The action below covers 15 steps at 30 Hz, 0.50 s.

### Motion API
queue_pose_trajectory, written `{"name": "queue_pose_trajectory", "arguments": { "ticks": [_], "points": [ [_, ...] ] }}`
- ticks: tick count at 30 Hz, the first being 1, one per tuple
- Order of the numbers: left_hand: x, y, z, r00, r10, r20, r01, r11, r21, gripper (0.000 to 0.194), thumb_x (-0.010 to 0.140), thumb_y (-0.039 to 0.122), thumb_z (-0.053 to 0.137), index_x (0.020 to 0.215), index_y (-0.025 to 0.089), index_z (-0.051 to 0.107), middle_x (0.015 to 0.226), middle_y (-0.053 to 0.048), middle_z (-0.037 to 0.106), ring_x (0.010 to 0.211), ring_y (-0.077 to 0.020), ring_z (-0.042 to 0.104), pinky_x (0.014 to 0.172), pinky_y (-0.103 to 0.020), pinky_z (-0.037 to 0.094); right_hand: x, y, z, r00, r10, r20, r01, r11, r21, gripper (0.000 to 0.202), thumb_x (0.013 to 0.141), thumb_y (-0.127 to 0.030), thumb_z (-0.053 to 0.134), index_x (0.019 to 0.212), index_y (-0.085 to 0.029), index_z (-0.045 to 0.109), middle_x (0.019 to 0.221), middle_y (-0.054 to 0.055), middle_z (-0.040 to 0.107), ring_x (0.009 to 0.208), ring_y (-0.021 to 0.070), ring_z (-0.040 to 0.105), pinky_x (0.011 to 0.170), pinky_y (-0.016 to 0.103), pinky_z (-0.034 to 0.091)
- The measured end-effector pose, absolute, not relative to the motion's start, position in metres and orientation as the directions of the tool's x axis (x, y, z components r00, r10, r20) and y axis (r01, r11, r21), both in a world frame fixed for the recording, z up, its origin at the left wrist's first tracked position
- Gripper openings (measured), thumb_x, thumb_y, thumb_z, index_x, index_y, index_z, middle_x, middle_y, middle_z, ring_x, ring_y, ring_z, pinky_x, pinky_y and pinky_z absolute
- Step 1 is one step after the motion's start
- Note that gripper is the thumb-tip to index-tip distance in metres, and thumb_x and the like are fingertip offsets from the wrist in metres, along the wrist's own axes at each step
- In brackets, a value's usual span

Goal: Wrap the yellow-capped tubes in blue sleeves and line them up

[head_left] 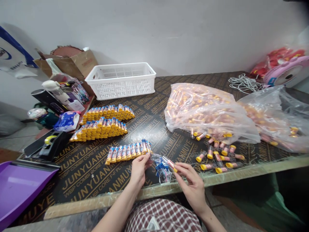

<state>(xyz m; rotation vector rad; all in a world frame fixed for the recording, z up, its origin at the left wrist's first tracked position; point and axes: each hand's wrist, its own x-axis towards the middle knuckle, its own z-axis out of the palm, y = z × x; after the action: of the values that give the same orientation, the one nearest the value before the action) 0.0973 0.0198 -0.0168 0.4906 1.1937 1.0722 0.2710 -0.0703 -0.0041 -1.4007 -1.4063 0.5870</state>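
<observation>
The right hand (191, 185) had its thumb and forefinger close together on the yellow-capped end of a clear tube (169, 162), the gap between them no wider than the cap; the other fingers were loosely bent. The tube slanted above the worktop (147, 129), near the middle of its front edge, its clear end pointing toward the left hand (139, 170). That hand's thumb and forefinger were nearly together, seemingly pinching a clear sleeve (154, 157), though the exact contact was too small to tell.

The tube looked light and stiff, probably thin plastic, with a smooth wall liable to slip or roll. The cap seemed the surest hold, leaving the clear end free. The sleeve looked soft and flimsy, likely to crease or cling, and best taken by its rim with a light pinch.

Between the hands, close to the front edge, lay a small heap of blue-printed sleeves (163, 170). Just beyond the left fingertips ran a row of labelled tubes (129, 151), with stacked tubes (100, 129) farther toward the left edge. Loose tubes (218, 154) lay right of the right hand, before a large plastic bag (202, 103) of similar ones. A white basket (123, 85) stood at the back edge, left of centre.
</observation>
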Motion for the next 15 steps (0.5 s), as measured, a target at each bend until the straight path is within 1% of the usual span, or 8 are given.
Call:
{"name": "queue_pose_trajectory", "arguments": {
  "ticks": [3, 6, 8, 11, 13, 15],
  "points": [
    [0.099, 0.018, -0.018, -0.022, 0.87, -0.492, -0.387, 0.447, 0.807, 0.037, 0.05, 0.044, 0.08, 0.062, 0.012, 0.067, 0.058, -0.001, 0.063, 0.055, -0.0106, 0.057, 0.054, -0.021, 0.045, 0.267, -0.071, -0.005, 0.173, 0.937, 0.303, 0.437, 0.203, -0.876, 0.023, 0.084, -0.02, 0.056, 0.102, -0.027, 0.067, 0.105, 0.007, 0.061, 0.098, 0.021, 0.059, 0.088, 0.038, 0.049],
    [0.102, 0.015, -0.018, -0.001, 0.896, -0.443, -0.343, 0.416, 0.842, 0.039, 0.058, 0.049, 0.074, 0.064, 0.012, 0.065, 0.059, 0.0, 0.062, 0.055, -0.0105, 0.056, 0.055, -0.022, 0.047, 0.263, -0.071, -0.006, 0.112, 0.96, 0.256, 0.383, 0.196, -0.903, 0.023, 0.084, -0.021, 0.054, 0.103, -0.027, 0.067, 0.105, 0.007, 0.061, 0.097, 0.0206, 0.06, 0.081, 0.034, 0.053],
    [0.105, 0.012, -0.016, 0.065, 0.912, -0.404, -0.339, 0.401, 0.851, 0.038, 0.061, 0.048, 0.072, 0.071, 0.012, 0.065, 0.064, 0.0, 0.063, 0.058, -0.0109, 0.057, 0.057, -0.023, 0.048, 0.261, -0.07, -0.008, 0.068, 0.971, 0.228, 0.346, 0.191, -0.919, 0.024, 0.086, -0.021, 0.051, 0.104, -0.027, 0.066, 0.107, 0.008, 0.06, 0.098, 0.0204, 0.059, 0.078, 0.032, 0.054],
    [0.107, 0.009, -0.01, 0.196, 0.899, -0.392, -0.381, 0.438, 0.814, 0.04, 0.06, 0.041, 0.076, 0.086, 0.015, 0.063, 0.072, -0.001, 0.066, 0.064, -0.0126, 0.061, 0.062, -0.025, 0.05, 0.259, -0.068, -0.01, 0.034, 0.974, 0.226, 0.329, 0.203, -0.922, 0.027, 0.087, -0.019, 0.047, 0.106, -0.027, 0.064, 0.104, 0.007, 0.06, 0.095, 0.019, 0.06, 0.076, 0.031, 0.054],
    [0.108, 0.008, -0.006, 0.262, 0.875, -0.407, -0.395, 0.482, 0.782, 0.045, 0.058, 0.037, 0.078, 0.094, 0.015, 0.061, 0.072, -0.002, 0.067, 0.062, -0.0128, 0.062, 0.063, -0.025, 0.05, 0.26, -0.065, -0.012, 0.016, 0.97, 0.241, 0.352, 0.22, -0.91, 0.031, 0.086, -0.015, 0.046, 0.109, -0.028, 0.062, 0.1, 0.006, 0.059, 0.089, 0.0176, 0.061, 0.072, 0.029, 0.054],
    [0.108, 0.006, -0.002, 0.334, 0.848, -0.412, -0.372, 0.52, 0.769, 0.046, 0.06, 0.036, 0.078, 0.096, 0.013, 0.062, 0.072, -0.005, 0.068, 0.06, -0.0128, 0.061, 0.061, -0.025, 0.05, 0.26, -0.062, -0.013, 0.004, 0.962, 0.272, 0.411, 0.247, -0.878, 0.038, 0.082, -0.012, 0.048, 0.115, -0.029, 0.058, 0.1, 0.006, 0.058, 0.089, 0.0176, 0.06, 0.075, 0.031, 0.054]
  ]
}}
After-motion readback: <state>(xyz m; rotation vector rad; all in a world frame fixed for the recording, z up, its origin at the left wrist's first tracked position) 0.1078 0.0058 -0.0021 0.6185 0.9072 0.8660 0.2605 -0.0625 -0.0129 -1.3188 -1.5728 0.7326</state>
